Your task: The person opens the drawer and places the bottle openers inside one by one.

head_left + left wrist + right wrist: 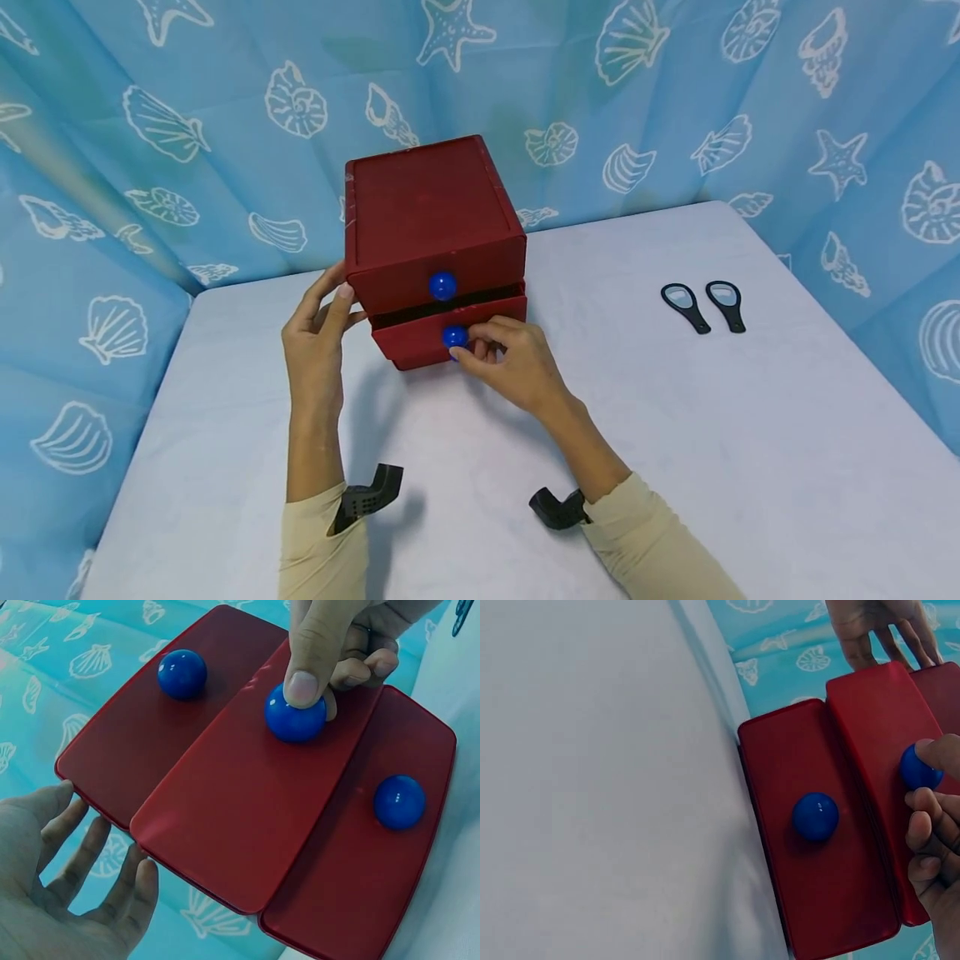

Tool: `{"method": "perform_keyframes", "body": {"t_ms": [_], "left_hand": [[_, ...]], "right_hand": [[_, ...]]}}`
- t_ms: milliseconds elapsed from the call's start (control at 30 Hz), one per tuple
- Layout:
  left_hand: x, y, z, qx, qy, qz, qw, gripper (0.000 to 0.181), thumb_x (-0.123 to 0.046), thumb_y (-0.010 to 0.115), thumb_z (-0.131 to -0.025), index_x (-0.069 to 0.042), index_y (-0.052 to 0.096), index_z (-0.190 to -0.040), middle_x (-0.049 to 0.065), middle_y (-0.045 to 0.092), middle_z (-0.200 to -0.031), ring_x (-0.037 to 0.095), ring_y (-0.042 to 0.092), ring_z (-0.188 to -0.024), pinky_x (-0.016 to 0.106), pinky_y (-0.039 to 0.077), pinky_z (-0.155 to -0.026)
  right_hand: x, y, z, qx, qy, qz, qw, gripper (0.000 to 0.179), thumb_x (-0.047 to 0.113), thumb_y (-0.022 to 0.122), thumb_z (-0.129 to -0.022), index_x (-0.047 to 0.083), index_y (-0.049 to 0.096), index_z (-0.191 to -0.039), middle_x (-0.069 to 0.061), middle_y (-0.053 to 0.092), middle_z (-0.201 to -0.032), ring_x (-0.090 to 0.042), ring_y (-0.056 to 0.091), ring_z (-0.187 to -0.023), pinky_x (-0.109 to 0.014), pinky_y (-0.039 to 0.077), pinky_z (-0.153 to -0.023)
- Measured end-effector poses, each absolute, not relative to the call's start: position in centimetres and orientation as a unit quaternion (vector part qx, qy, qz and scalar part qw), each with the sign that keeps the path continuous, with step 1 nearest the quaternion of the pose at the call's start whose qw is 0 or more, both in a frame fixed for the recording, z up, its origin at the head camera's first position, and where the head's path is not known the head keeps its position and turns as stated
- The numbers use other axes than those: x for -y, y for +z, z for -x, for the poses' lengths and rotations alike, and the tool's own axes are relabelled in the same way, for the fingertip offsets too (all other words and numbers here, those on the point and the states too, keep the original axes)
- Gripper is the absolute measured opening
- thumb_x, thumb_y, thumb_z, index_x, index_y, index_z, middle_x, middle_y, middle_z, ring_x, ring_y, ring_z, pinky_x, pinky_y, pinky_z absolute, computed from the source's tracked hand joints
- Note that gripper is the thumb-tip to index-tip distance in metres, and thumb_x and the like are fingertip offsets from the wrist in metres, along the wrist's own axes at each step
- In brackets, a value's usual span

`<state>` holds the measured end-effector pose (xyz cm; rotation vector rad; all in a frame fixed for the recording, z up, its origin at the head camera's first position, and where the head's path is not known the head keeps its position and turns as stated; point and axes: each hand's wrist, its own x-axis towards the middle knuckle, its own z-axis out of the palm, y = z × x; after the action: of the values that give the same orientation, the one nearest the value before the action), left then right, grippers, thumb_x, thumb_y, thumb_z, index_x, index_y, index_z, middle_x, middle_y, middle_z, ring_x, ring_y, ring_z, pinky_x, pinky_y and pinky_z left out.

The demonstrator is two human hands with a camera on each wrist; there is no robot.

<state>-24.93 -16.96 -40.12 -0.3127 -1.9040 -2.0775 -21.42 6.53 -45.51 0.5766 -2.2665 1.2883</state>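
Note:
A red cabinet [431, 200] with three drawers stands toward the back of the table, a round blue knob on each drawer. The middle drawer [247, 802] juts out a little, leaving a dark gap under the top drawer [390, 287]. My right hand [521, 358] pinches the middle drawer's knob [294, 718] between thumb and fingers. At the cabinet's left side, my left hand [317, 342] touches the edge with extended, spread fingers. The bottom drawer [832, 877] sits behind the middle one's front. What the middle drawer contains is hidden.
Two black magnifying glasses, a left one [680, 297] and a right one [724, 294], lie on the white tabletop [750, 433] at the right. A blue shell-patterned curtain [480, 92] hangs behind the table and along its sides.

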Motion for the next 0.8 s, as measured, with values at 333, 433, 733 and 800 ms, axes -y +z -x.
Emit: {"method": "perform_keyframes", "body": {"t_ms": [333, 433, 733, 800], "left_hand": [[16.9, -40.0, 25.1, 0.655, -0.731, 0.111, 0.153, 0.040, -0.025, 0.067, -0.097, -0.016, 0.064, -0.136, 0.009, 0.059, -0.136, 0.032, 0.061, -0.112, 0.032, 0.055, -0.091], [16.9, -40.0, 25.1, 0.651, -0.735, 0.115, 0.152, 0.040, -0.025, 0.068, -0.097, -0.015, 0.064, -0.136, 0.010, 0.059, -0.135, 0.033, 0.061, -0.113, 0.032, 0.055, -0.091], [16.9, -40.2, 25.3, 0.644, -0.740, 0.117, 0.152, 0.039, -0.024, 0.067, -0.098, -0.014, 0.064, -0.136, 0.011, 0.059, -0.135, 0.033, 0.061, -0.113, 0.032, 0.055, -0.091], [16.9, -40.2, 25.2, 0.645, -0.740, 0.116, 0.151, 0.039, -0.024, 0.067, -0.098, -0.014, 0.064, -0.136, 0.011, 0.059, -0.135, 0.033, 0.061, -0.113, 0.032, 0.055, -0.091]], "right_hand": [[-6.6, -45.3, 21.9, 0.829, 0.468, -0.205, 0.228, 0.017, 0.018, 0.084, -0.083, 0.004, 0.072, -0.085, 0.002, 0.058, -0.072, -0.009, 0.053, -0.066, -0.022, 0.048, -0.057], [-6.5, -45.3, 22.1, 0.829, 0.467, -0.203, 0.231, 0.018, 0.017, 0.084, -0.083, 0.004, 0.072, -0.084, 0.001, 0.057, -0.072, -0.009, 0.053, -0.065, -0.022, 0.048, -0.057], [-6.4, -45.3, 22.5, 0.829, 0.463, -0.204, 0.240, 0.017, 0.016, 0.084, -0.082, 0.005, 0.071, -0.082, 0.001, 0.057, -0.071, -0.010, 0.053, -0.065, -0.022, 0.047, -0.057], [-6.4, -45.3, 22.6, 0.829, 0.462, -0.202, 0.242, 0.017, 0.014, 0.085, -0.081, 0.005, 0.071, -0.081, 0.001, 0.057, -0.071, -0.010, 0.053, -0.064, -0.022, 0.047, -0.056]]}}
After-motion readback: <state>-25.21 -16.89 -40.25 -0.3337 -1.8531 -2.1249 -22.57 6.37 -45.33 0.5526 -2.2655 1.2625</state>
